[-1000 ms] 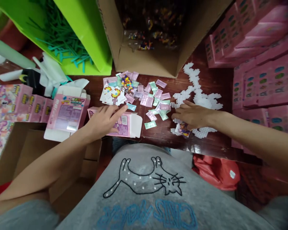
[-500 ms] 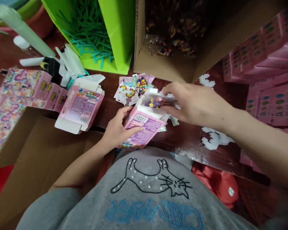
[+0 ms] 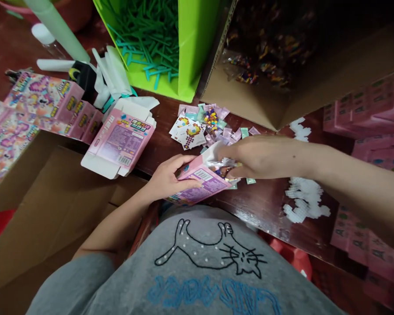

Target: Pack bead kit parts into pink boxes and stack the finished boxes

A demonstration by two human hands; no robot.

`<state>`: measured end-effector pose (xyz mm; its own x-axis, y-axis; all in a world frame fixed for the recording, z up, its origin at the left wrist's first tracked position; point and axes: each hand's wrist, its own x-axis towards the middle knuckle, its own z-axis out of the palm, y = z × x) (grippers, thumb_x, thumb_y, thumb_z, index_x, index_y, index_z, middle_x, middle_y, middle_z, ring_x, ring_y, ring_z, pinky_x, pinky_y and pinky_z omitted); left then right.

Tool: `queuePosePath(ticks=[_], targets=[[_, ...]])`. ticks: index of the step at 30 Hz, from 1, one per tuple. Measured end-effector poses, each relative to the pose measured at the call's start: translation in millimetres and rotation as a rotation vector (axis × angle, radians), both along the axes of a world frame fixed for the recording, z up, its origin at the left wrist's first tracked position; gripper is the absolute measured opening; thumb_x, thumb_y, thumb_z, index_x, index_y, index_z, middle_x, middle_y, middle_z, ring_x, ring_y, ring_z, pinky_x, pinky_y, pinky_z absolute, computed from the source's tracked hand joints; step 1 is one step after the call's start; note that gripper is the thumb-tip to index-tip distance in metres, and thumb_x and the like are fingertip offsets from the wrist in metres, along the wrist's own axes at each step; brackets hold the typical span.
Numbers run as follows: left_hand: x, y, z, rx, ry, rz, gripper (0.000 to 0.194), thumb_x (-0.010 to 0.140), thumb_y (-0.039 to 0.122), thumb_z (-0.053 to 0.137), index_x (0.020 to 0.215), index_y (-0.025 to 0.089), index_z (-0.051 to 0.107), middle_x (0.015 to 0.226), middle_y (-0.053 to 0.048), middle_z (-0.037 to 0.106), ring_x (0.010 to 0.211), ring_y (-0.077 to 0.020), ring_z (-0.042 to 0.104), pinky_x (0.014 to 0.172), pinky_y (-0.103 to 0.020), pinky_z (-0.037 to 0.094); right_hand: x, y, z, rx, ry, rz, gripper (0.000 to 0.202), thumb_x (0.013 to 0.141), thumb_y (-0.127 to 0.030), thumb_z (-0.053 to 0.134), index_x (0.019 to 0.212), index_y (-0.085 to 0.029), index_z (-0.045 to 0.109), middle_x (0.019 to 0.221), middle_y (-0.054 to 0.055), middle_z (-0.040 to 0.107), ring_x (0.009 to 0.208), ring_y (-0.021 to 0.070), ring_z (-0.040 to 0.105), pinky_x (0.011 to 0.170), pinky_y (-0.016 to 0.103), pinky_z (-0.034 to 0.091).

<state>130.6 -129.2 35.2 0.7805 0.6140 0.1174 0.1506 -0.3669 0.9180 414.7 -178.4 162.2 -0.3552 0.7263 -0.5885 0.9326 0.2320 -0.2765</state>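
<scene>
My left hand (image 3: pixel 168 177) is wrapped round a pink and purple carton (image 3: pixel 205 186) tilted near the table's front edge, its open end facing right. At that opening my right hand (image 3: pixel 252 155) has its fingertips partly inside, on a clear bag of small coloured bricks (image 3: pixel 223 170). The carton wall hides some of those fingers. Just beyond lie printed cards (image 3: pixel 188 132), another bag of coloured bricks (image 3: pixel 212 119) and several small pink and green sachets (image 3: pixel 228 135).
An open pink carton (image 3: pixel 120 135) lies flat on the left, near stacked printed boxes (image 3: pixel 47 103). Behind stand a lime green bin (image 3: pixel 195 52) of green sticks and a cardboard box (image 3: pixel 243 105) of bagged bricks. White pegboard pieces (image 3: pixel 305 197) and pink boxes (image 3: pixel 374 105) are on the right.
My right hand has pushed the bag of bricks further into the carton, its fingers now at and inside the opening. The carton tilts lower. The whole view has shifted slightly.
</scene>
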Motion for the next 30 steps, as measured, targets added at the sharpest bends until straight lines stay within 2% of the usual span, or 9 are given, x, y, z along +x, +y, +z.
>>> queuePosePath(ticks=[5, 8, 10, 13, 17, 20, 24, 27, 30], targets=[[7, 6, -6.7, 0.004, -0.021, 0.008, 0.056, 0.092, 0.052, 0.091, 0.139, 0.024, 0.077, 0.127, -0.011, 0.084, 0.112, -0.0261, 0.08, 0.104, -0.045, 0.065, -17, 19, -9.9, 0.061, -0.03, 0.059, 0.009, 0.091, -0.029, 0.069, 0.096, -0.025, 0.075, 0.076, 0.008, 0.071, 0.066, 0.0237, 0.063, 0.067, 0.042, 0.051], [4, 11, -11.7, -0.074, -0.073, 0.089, 0.061, 0.091, 0.053, 0.092, 0.141, 0.023, 0.075, 0.133, -0.012, 0.083, 0.117, -0.0275, 0.08, 0.107, -0.045, 0.063, -11, 25, 0.2, 0.115, 0.09, 0.07, 0.033, 0.094, -0.028, 0.071, 0.127, -0.025, 0.076, 0.111, 0.011, 0.082, 0.089, 0.0291, 0.075, 0.079, 0.045, 0.059], [-1, 14, -15.9, -0.132, -0.14, 0.202, 0.066, 0.09, 0.057, 0.093, 0.142, 0.021, 0.073, 0.135, -0.012, 0.082, 0.121, -0.0284, 0.079, 0.109, -0.045, 0.062, -3, 24, 8.8, 0.333, 0.181, 0.032, 0.049, 0.101, -0.04, 0.073, 0.147, -0.024, 0.068, 0.135, 0.015, 0.079, 0.111, 0.0359, 0.076, 0.091, 0.052, 0.062], [-7, 15, -21.5, -0.134, -0.235, 0.312, 0.067, 0.089, 0.061, 0.094, 0.139, 0.021, 0.072, 0.129, -0.011, 0.082, 0.117, -0.028, 0.079, 0.106, -0.043, 0.062, -2, 17, 10.8, 0.669, 0.227, -0.031, 0.044, 0.111, -0.056, 0.064, 0.138, -0.022, 0.073, 0.132, 0.016, 0.08, 0.121, 0.0401, 0.074, 0.1, 0.06, 0.062], [-11, 14, -25.6, 0.016, -0.327, 0.368, 0.061, 0.089, 0.06, 0.094, 0.134, 0.024, 0.072, 0.11, -0.006, 0.078, 0.097, -0.0229, 0.077, 0.088, -0.037, 0.063, -26, 0, -1.9, 0.722, 0.291, 0.03, 0.033, 0.116, -0.037, 0.056, 0.143, -0.029, 0.073, 0.135, 0.012, 0.082, 0.125, 0.0343, 0.077, 0.112, 0.062, 0.062], [-26, 15, -27.7, 0.146, -0.404, 0.493, 0.057, 0.09, 0.055, 0.095, 0.132, 0.028, 0.068, 0.111, -0.004, 0.076, 0.097, -0.0225, 0.077, 0.087, -0.038, 0.065, -35, 4, -7.1, 0.819, 0.415, 0.003, 0.04, 0.114, -0.037, 0.057, 0.152, -0.034, 0.067, 0.146, 0.013, 0.077, 0.133, 0.0355, 0.074, 0.114, 0.064, 0.061], [-53, 11, -32.8, 0.194, -0.296, 0.806, 0.054, 0.092, 0.051, 0.093, 0.13, 0.031, 0.06, 0.115, -0.004, 0.073, 0.102, -0.0245, 0.076, 0.092, -0.045, 0.068, -43, 80, -37.8, 0.943, 0.47, -0.267, 0.052, 0.115, -0.041, 0.038, 0.16, -0.027, 0.062, 0.153, 0.019, 0.071, 0.147, 0.0395, 0.064, 0.123, 0.068, 0.053], [-57, 4, -36.0, 0.167, -0.213, 0.772, 0.055, 0.093, 0.053, 0.089, 0.131, 0.031, 0.054, 0.11, -0.004, 0.073, 0.098, -0.025, 0.077, 0.088, -0.046, 0.071, -66, 178, -88.8, 0.659, 0.364, -0.151, 0.067, 0.112, -0.031, 0.036, 0.175, -0.01, 0.044, 0.18, 0.024, 0.045, 0.168, 0.0395, 0.043, 0.136, 0.063, 0.043], [-51, -2, -34.0, 0.188, -0.212, 0.732, 0.054, 0.097, 0.05, 0.086, 0.136, 0.033, 0.053, 0.117, -0.007, 0.075, 0.1, -0.027, 0.081, 0.088, -0.049, 0.073, -94, 263, -131.0, 0.455, 0.127, -0.168, 0.084, 0.101, -0.009, 0.038, 0.184, -0.009, 0.025, 0.192, 0.023, 0.02, 0.178, 0.044, 0.02, 0.137, 0.068, 0.035]])
